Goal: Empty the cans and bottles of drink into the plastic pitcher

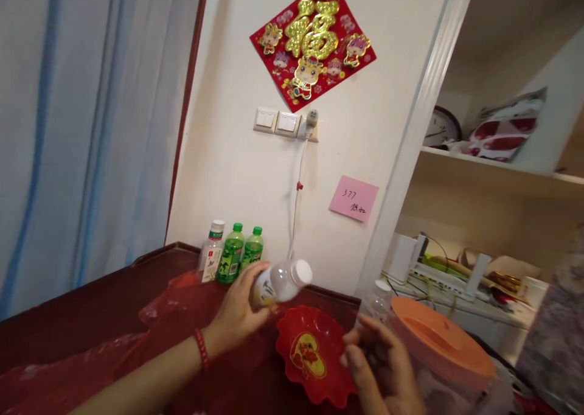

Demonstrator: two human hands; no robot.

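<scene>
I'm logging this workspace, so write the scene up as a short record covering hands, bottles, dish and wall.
Left hand: the left hand grips a white-capped clear bottle, tilted, cap toward the right
Left wrist: red bead bracelet
Right hand: the right hand, fingers partly curled, near the dish; whether it holds anything is unclear
Dish: red scalloped dish with yellow print
Bottles by wall: two green-capped bottles, one white-capped labelled bottle
Far right: orange-lidded container
Wall: red-and-gold diamond decoration, pink note
</scene>
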